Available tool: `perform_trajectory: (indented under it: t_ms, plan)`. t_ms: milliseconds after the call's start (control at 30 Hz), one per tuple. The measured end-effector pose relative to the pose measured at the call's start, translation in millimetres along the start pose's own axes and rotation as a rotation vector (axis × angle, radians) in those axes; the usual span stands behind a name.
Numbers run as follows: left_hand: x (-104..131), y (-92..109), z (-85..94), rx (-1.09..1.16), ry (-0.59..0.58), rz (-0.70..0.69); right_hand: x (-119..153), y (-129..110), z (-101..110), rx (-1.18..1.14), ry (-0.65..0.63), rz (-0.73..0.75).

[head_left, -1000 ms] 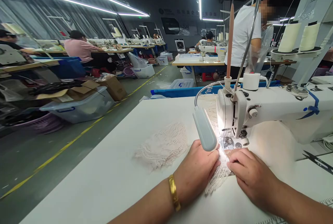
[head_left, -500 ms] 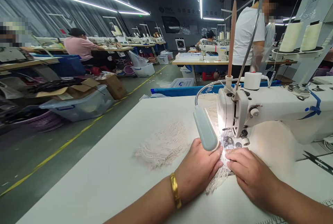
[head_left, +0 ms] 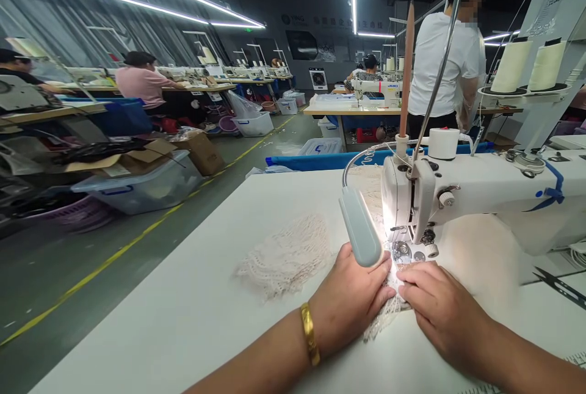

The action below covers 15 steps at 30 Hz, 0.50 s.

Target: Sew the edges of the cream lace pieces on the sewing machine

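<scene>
Lace [head_left: 383, 319] under machine [head_left: 434, 192] needle end; L hand [head_left: 350, 293] + R hand [head_left: 442, 302] press it to worktop [head_left: 183, 296], fingers part-curled, grip n/c.

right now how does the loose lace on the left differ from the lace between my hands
The loose lace lies untouched, while the held lace is under the fingers of your left hand and right hand.
The loose lace shows as a broad, rumpled spread; the held lace shows only partly, as a narrower piece.
Both are pale and openwork.
</scene>
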<state>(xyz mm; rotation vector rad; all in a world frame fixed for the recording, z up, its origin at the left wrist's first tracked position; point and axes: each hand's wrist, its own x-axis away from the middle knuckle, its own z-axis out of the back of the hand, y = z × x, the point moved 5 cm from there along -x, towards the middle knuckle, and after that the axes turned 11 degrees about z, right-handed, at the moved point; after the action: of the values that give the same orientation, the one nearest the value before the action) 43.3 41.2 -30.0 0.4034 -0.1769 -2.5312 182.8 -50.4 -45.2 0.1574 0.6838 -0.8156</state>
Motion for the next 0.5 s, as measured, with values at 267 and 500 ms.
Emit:
perform_trajectory:
  t_ms: [267, 500]
  plan:
    - [-2.6, -6.0, -5.5, -0.024, -0.054, 0.02, 0.4, -0.5, -0.1, -0.015, -0.019, -0.021]
    - [-3.7, -7.3, -5.9, 0.01, -0.094, 0.054, 2.8, 1.2, -1.6, -0.025, -0.058, -0.067]
